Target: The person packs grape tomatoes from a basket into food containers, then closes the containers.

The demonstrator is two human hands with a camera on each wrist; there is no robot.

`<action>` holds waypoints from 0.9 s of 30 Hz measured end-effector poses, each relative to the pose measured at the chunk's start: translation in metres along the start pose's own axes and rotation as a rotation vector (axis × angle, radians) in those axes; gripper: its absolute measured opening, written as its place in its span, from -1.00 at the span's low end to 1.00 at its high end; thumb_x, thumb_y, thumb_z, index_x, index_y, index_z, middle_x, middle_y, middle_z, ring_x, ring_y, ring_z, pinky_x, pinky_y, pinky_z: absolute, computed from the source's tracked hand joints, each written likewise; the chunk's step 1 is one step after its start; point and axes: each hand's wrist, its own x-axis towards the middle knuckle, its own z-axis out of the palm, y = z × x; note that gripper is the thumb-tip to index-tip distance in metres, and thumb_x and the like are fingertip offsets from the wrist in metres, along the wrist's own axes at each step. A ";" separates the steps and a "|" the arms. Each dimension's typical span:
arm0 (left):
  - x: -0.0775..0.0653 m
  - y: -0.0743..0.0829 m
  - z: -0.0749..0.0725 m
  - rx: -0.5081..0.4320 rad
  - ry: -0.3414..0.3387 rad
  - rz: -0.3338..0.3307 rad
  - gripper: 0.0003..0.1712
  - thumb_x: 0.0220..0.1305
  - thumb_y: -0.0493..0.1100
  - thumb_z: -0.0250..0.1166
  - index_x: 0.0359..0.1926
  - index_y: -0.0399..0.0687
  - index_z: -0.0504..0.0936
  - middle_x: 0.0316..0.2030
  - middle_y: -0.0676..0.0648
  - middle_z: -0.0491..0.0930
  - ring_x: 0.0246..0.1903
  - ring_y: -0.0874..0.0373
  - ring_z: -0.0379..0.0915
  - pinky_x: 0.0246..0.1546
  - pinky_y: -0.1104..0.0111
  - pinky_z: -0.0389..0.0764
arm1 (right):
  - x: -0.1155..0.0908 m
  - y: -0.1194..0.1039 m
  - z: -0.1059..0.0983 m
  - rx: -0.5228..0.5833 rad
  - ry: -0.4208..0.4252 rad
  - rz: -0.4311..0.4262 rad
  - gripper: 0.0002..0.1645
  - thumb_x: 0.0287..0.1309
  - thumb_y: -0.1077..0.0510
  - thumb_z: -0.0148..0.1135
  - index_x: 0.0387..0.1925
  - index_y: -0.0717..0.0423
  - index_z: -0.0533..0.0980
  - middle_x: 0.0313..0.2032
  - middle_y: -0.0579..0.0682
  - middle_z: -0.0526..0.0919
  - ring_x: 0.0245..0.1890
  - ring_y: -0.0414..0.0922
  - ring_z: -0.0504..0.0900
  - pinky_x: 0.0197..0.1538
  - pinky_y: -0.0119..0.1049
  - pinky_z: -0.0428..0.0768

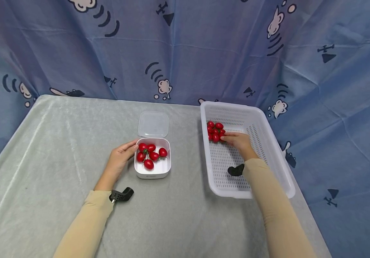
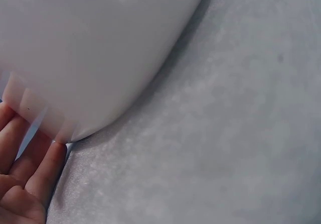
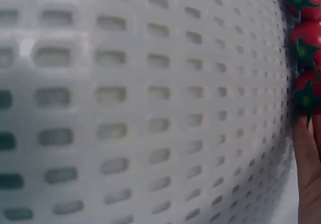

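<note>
At the left, the bare left hand (image 1: 119,158) lies at the far left corner of a small white, rounded-square box (image 1: 152,176), its fingers extended and touching the outside of the wall rather than visibly curled round it. Six glossy red, oval cherry tomatoes (image 1: 148,164) lie inside the box. Just beyond it, on the pale grey, cloth-covered bench (image 1: 185,215), a translucent square lid (image 1: 153,124) lies flat. Farther right stands a white, rectangular, perforated plastic basket (image 1: 233,194), its long sides running away from the person; near its left wall, inside, sits a cluster of red, oval cherry tomatoes with green caps (image 1: 215,137). The right hand (image 1: 240,142) is inside the basket and is much the nearer of the two to this cluster, which lies to the left of its fingers and slightly beyond them. This relation appears to govern the grasp: the fingers meet the cluster at its near right edge, and the basket's left wall stands between cluster and box. The right fingertips touch an outer tomato; whether they pinch it cannot be told. In the right wrist view, three caps face the camera, so those tomatoes' long axes probably point roughly toward the wrist.
</note>
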 end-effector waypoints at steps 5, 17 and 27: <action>-0.001 -0.001 0.000 0.004 -0.004 -0.004 -0.41 0.41 0.01 0.25 0.31 -0.26 0.48 -0.07 0.40 0.64 0.04 0.55 0.49 0.13 0.62 0.51 | -0.003 -0.004 -0.005 -0.023 -0.008 -0.003 -0.42 0.22 -0.02 0.37 0.23 0.11 0.54 0.25 0.08 0.57 0.13 -0.10 0.58 0.32 -0.25 0.54; -0.001 0.000 0.002 0.009 -0.010 -0.008 -0.40 0.40 0.02 0.26 0.31 -0.25 0.48 -0.06 0.39 0.64 0.04 0.55 0.49 0.13 0.62 0.51 | -0.046 -0.051 -0.009 0.188 -0.023 -0.202 -0.39 0.19 -0.02 0.40 0.21 0.18 0.55 -0.06 -0.15 0.70 -0.01 -0.25 0.69 0.39 -0.18 0.46; 0.000 0.000 0.000 -0.007 0.006 -0.009 -0.40 0.40 0.00 0.26 0.31 -0.28 0.47 -0.11 0.43 0.63 0.02 0.57 0.49 0.13 0.64 0.51 | -0.090 -0.096 0.024 0.356 -0.115 -0.300 -0.46 0.13 0.10 0.46 0.13 0.22 0.60 -0.16 -0.16 0.73 -0.14 -0.27 0.72 0.30 -0.21 0.55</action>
